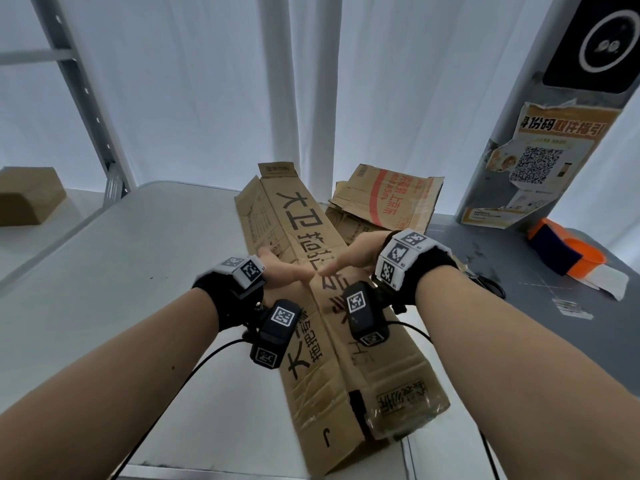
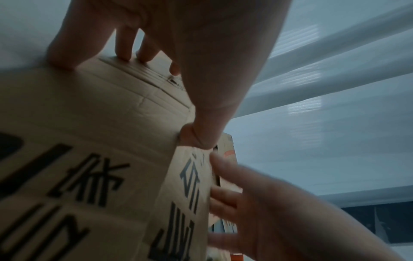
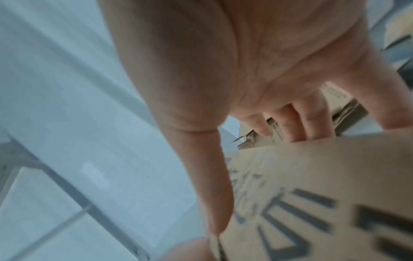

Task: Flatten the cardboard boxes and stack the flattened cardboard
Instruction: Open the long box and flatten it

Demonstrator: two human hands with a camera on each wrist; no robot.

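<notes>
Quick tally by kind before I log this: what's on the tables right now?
Long cardboard box under both hands: 1
Flattened cardboard pieces behind it, overlapping so the count is unsure: at least 2
Still-assembled brown box at far left: 1
Orange and dark blue item at right: 1
Total: at least 5

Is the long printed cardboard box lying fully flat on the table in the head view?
No, the long box still peaks in a ridge along its middle, where both hands sit.
</notes>
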